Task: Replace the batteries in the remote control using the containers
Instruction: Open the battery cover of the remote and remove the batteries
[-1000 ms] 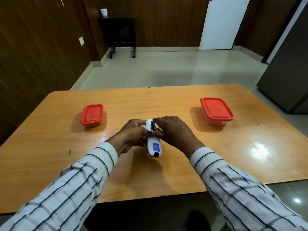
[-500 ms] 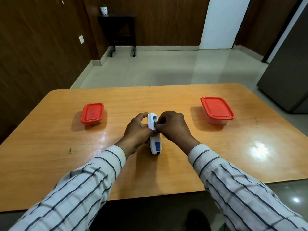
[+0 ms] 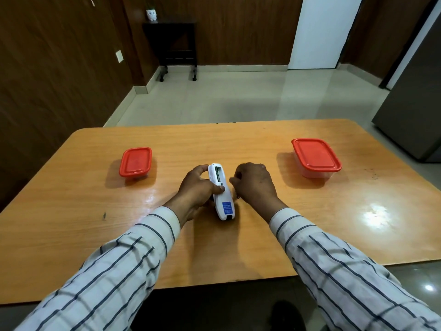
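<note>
A white remote control (image 3: pixel 223 198) lies back-up at the middle of the wooden table (image 3: pixel 71 223), with a blue label near its close end. Its battery compartment at the far end is uncovered. My left hand (image 3: pixel 198 189) grips the remote from the left, thumb across its back. My right hand (image 3: pixel 255 182) hovers just right of the remote with fingers curled; whether it holds anything small is hidden. A small red-lidded container (image 3: pixel 135 162) stands at the left, a larger red-lidded container (image 3: pixel 315 157) at the right, both shut.
Beyond the table's far edge is tiled floor, with a dark side table (image 3: pixel 176 44) against the wood-panelled wall. A grey cabinet (image 3: pixel 415 103) stands at the right. A small dark mark (image 3: pixel 104 215) shows on the tabletop at the left.
My right hand has come off the remote's far end and drawn to the right. The remote has been lowered onto the table, still held by my left hand.
</note>
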